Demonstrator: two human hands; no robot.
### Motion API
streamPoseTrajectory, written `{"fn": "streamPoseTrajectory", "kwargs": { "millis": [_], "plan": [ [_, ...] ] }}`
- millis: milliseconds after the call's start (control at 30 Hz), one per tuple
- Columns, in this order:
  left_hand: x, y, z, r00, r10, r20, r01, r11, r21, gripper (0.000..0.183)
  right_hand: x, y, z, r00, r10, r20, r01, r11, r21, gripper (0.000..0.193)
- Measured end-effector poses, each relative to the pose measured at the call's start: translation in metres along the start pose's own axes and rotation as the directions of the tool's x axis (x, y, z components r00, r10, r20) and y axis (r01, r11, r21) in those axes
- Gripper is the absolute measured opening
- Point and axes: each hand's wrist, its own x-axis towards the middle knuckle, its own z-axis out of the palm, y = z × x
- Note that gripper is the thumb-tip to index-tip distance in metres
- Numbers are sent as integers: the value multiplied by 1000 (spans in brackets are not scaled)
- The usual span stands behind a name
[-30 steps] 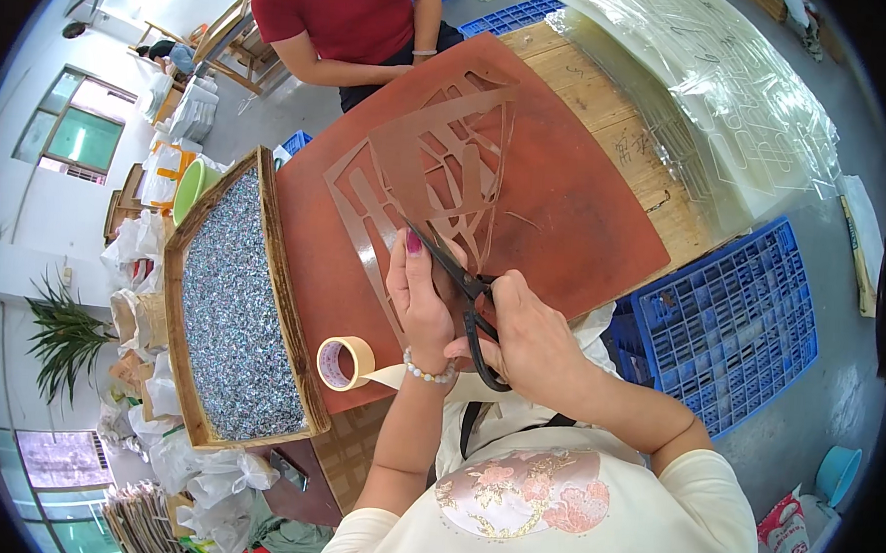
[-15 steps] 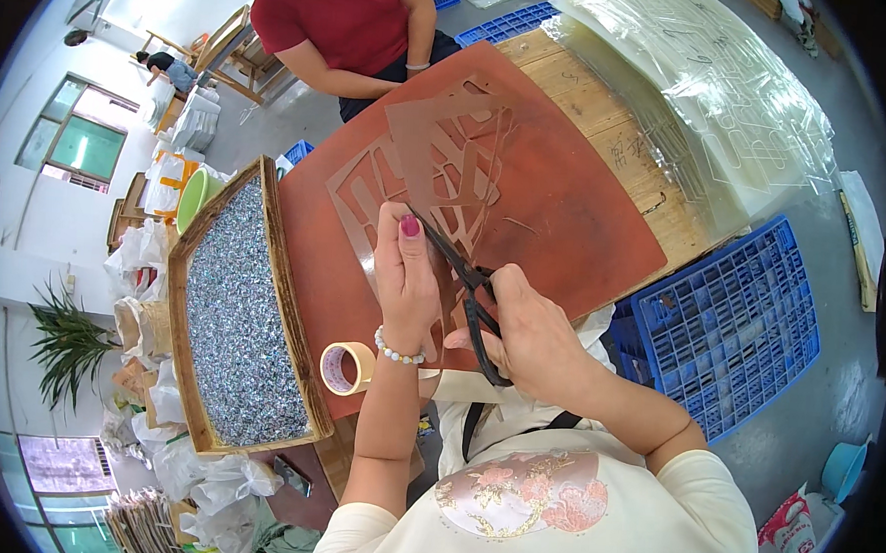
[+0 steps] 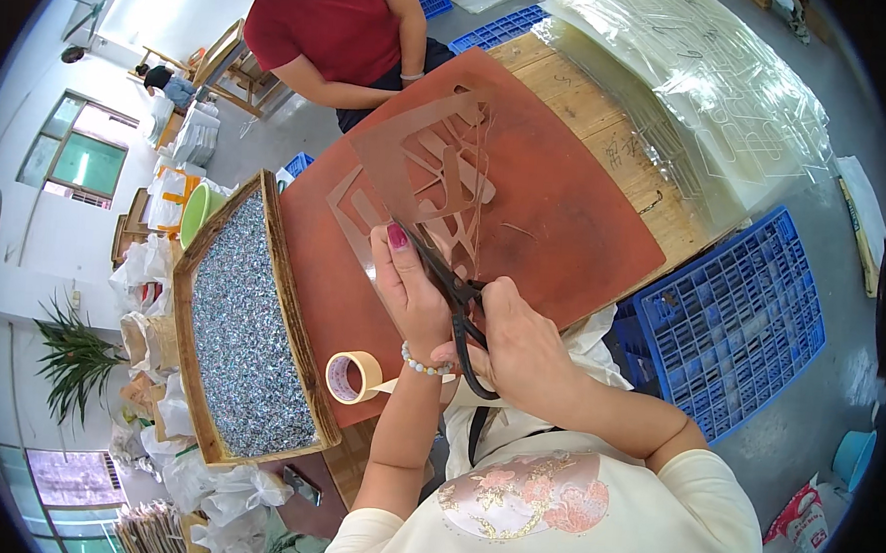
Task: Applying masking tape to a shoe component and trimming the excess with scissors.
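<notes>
A thin see-through plastic sheet with cut-out shapes (image 3: 399,159) tilts up over a reddish-brown board (image 3: 586,224). My left hand (image 3: 417,300), wearing a beaded bracelet, grips the near edge of this sheet, thumb on top. Black scissors (image 3: 464,323) are in my right hand (image 3: 529,346), its fingers in the handles. Their blades reach up beside my left thumb at the sheet's edge; the tips are partly hidden, so I cannot tell if they are cutting. A thin offcut (image 3: 519,228) lies on the board to the right.
A roll of cream tape (image 3: 338,376) stands left of my left wrist, near a wooden tray (image 3: 306,339) of glittery bits. Stacked clear sheets (image 3: 713,100) cover the far right of the wooden table (image 3: 611,135). Blue plastic crates (image 3: 731,322) stand at right; another person (image 3: 331,30) sits opposite.
The sheet has shifted left and toward me. My left hand has come slightly nearer with it, and the scissors have swung a little left and more upright.
</notes>
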Motion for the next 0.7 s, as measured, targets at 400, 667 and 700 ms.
{"fn": "streamPoseTrajectory", "kwargs": {
  "millis": [400, 667, 700],
  "plan": [
    [-6, 11, 7, 998, -36, -51, 38, 999, 27, 23, -5, -6, -4, 1000, 21, 17, -19, 994, -111, 66],
    [-7, 12, 12, 998, -30, -62, 31, 999, 12, 25, -6, -9, -9, 998, 45, 42, -39, 990, -134, 58],
    [-7, 10, 10, 998, -25, -65, 27, 999, 20, 25, -6, -7, -7, 999, 29, 32, -23, 987, -156, 60]
  ]
}}
